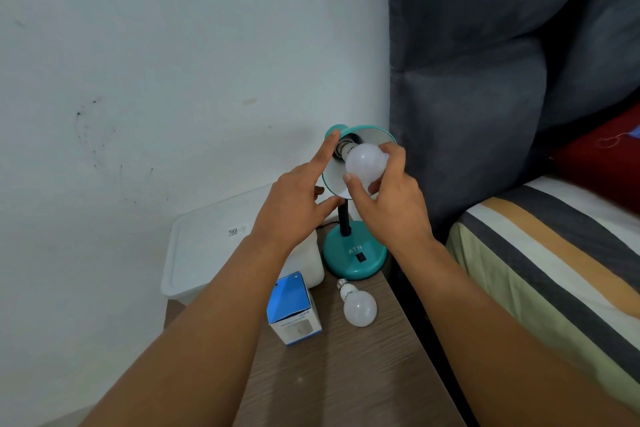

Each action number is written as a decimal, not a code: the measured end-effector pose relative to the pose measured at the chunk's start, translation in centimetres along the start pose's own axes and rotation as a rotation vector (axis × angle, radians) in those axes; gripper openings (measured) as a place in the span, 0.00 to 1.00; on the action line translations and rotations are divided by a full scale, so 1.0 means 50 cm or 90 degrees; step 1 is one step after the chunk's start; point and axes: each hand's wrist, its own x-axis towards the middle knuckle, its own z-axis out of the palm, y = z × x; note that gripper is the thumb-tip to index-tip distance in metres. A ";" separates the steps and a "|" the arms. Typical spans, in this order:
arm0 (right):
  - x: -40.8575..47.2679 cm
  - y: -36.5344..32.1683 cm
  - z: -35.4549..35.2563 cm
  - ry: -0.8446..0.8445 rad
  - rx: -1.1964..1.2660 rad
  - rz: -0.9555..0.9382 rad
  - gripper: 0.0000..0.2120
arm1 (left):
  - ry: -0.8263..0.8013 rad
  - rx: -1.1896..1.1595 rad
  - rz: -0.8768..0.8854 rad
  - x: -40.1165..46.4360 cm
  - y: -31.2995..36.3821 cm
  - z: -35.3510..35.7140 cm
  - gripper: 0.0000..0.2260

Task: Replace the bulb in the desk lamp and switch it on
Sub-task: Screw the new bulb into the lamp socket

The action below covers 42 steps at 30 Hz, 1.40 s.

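Observation:
A teal desk lamp stands on a wooden bedside table (pixel 363 374), its round base (pixel 353 258) carrying a black switch (pixel 361 256). The shade (pixel 375 133) tilts towards me. My right hand (pixel 391 204) grips a white bulb (pixel 365 163) whose screw end sits at the socket inside the shade. My left hand (pixel 298 198) steadies the shade's left rim, forefinger stretched up along the outside, thumb under the lower edge. A second white bulb (pixel 358 305) lies loose on the table in front of the base.
A blue and white bulb box (pixel 294 308) stands left of the loose bulb. A white plastic bin with a lid (pixel 207 246) sits behind it against the wall. A dark padded headboard (pixel 485 97) and a striped bed (pixel 554 253) lie to the right.

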 end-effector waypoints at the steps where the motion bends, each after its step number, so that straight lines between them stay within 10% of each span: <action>1: 0.000 -0.002 -0.001 -0.005 0.002 0.001 0.33 | 0.002 -0.003 -0.001 -0.001 0.001 0.000 0.42; 42: -0.010 0.007 0.001 0.000 0.049 -0.022 0.30 | -0.012 0.013 -0.010 0.001 0.002 0.003 0.42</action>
